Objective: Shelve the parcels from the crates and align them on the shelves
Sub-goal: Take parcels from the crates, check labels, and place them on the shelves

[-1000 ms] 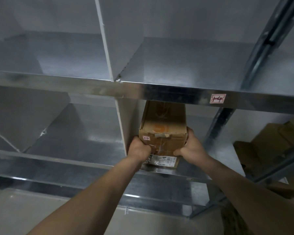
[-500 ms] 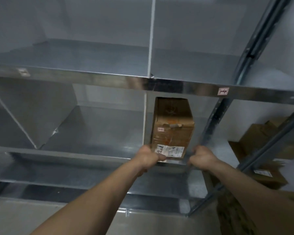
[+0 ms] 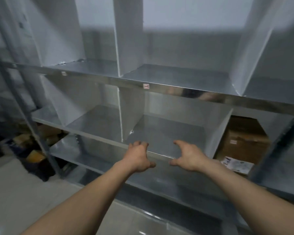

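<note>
The cardboard parcel (image 3: 244, 141) sits in the right-hand bay of the middle shelf (image 3: 98, 139), beside the white divider (image 3: 219, 133), its labelled near face just at the shelf edge. It looks to me like a stiff, taped box with some weight to it, not fragile. I'd take it with a palm on each side wall near the front corners, since the tape could be slick.

My left hand (image 3: 137, 158) and right hand (image 3: 188, 157) are both out in front of the bare middle bay, well left of the parcel. Each is half open, fingers spread and loosely bent, thumbs turned inward toward one another, holding nothing. My left fingertips are close to the shelf's front lip; I cannot tell whether they touch it.
</note>
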The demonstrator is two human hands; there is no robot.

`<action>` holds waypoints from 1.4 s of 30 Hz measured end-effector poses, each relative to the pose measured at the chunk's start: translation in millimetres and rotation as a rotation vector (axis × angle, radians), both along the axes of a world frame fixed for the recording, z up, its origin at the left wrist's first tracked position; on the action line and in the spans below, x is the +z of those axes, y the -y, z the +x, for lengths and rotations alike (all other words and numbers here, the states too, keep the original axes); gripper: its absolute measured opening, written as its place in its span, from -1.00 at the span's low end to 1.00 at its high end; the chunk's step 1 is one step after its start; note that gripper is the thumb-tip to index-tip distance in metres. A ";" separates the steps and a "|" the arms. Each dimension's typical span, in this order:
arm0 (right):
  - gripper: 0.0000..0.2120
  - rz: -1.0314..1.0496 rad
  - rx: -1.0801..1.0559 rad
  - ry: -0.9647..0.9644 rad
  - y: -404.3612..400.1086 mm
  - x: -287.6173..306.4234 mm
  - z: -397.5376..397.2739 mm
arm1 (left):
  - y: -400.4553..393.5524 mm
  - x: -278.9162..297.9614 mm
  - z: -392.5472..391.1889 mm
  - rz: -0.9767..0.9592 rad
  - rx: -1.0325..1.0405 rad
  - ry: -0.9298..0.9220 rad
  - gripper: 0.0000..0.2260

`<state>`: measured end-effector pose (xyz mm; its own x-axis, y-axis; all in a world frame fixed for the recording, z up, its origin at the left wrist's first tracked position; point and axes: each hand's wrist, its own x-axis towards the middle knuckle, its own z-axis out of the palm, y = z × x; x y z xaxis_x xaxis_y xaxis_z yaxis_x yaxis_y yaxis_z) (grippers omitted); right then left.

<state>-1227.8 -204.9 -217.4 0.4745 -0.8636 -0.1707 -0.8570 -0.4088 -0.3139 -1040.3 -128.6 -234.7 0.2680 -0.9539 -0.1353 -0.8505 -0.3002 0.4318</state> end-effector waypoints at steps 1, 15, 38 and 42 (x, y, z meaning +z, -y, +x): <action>-0.09 -0.018 0.041 0.013 -3.5 1.8 19.3 | -9.4 1.0 16.9 -0.015 0.029 0.025 -0.20; -0.11 0.008 0.470 0.154 -4.4 -13.2 274.7 | -82.3 1.8 226.2 -0.023 0.524 0.125 -0.22; -0.17 0.037 0.902 0.203 10.8 -3.2 615.7 | -90.4 8.1 488.9 -0.023 0.887 0.113 -0.23; -0.14 0.000 0.882 0.198 -2.8 -4.3 680.2 | -102.8 6.1 554.1 -0.044 0.863 0.112 -0.23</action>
